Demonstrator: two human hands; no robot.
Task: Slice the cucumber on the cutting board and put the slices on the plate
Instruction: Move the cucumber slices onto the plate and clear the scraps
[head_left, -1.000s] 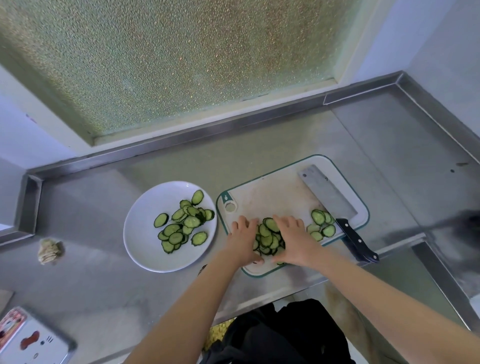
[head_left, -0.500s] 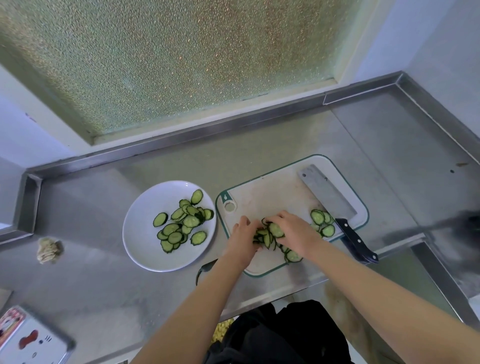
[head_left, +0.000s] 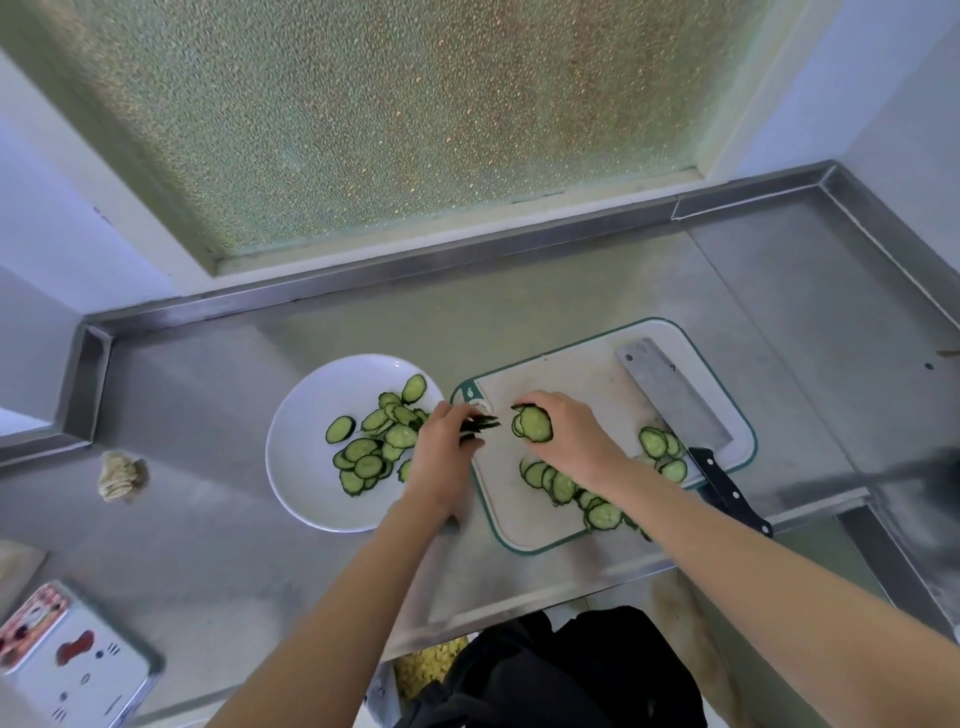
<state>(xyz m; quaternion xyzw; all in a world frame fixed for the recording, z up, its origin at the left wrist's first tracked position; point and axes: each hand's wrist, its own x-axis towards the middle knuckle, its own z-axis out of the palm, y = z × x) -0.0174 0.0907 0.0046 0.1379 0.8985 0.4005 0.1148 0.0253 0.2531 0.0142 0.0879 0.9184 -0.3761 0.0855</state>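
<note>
My left hand (head_left: 441, 447) holds a few cucumber slices (head_left: 480, 425) edge-on, between the white plate (head_left: 311, 415) and the cutting board (head_left: 582, 374). My right hand (head_left: 571, 436) pinches a stack of slices (head_left: 535, 423) lifted above the board's left part. More slices (head_left: 571, 493) lie on the board near its front edge, and a small group (head_left: 662, 449) sits beside the cleaver (head_left: 670, 395). The plate holds several slices (head_left: 374, 441) on its right half.
The cleaver's black handle (head_left: 727, 491) sticks out over the board's front right corner. A crumpled scrap (head_left: 119, 475) lies left of the plate. A cartoon-printed tray (head_left: 67, 670) sits at the lower left. A raised steel rim runs along the counter's back and sides.
Both hands lifted off the pile on the board with slices in them and moved left toward the plate. Slices that were under the hands now lie uncovered near the board's front edge.
</note>
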